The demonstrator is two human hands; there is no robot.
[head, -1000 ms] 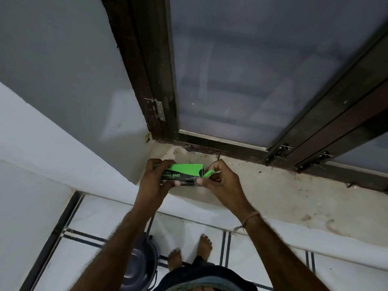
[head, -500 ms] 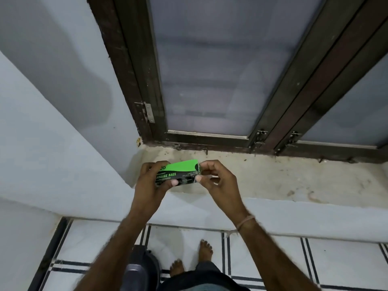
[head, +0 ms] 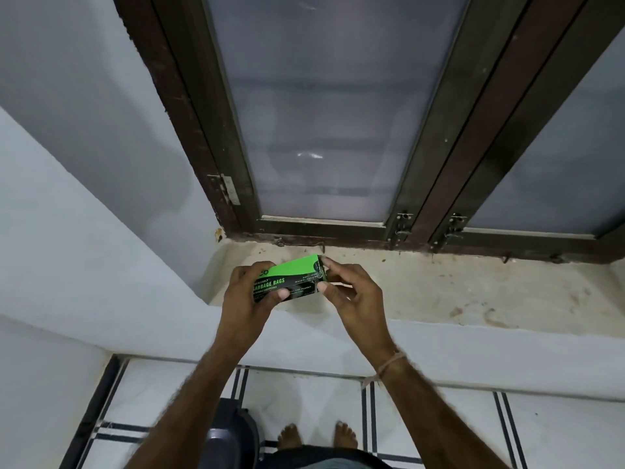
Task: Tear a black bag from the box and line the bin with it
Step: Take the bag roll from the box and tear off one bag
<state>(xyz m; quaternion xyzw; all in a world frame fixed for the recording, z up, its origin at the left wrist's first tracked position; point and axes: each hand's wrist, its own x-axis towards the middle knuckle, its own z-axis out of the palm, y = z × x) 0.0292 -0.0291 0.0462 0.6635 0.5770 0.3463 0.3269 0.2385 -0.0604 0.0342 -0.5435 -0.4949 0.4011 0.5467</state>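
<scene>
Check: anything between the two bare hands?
Head view: only the green-and-black cardboard garbage-bag box, gripped by the left hand and pinched at its end by the right hand.

Both hands (head: 248,292) (head: 351,292) grip green-black box (head: 291,277) above sill (head: 439,292).

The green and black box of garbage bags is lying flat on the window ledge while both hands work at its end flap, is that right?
Not quite. The head view shows the box held up above the ledge, gripped by the left hand, while the right hand works its end.
</scene>
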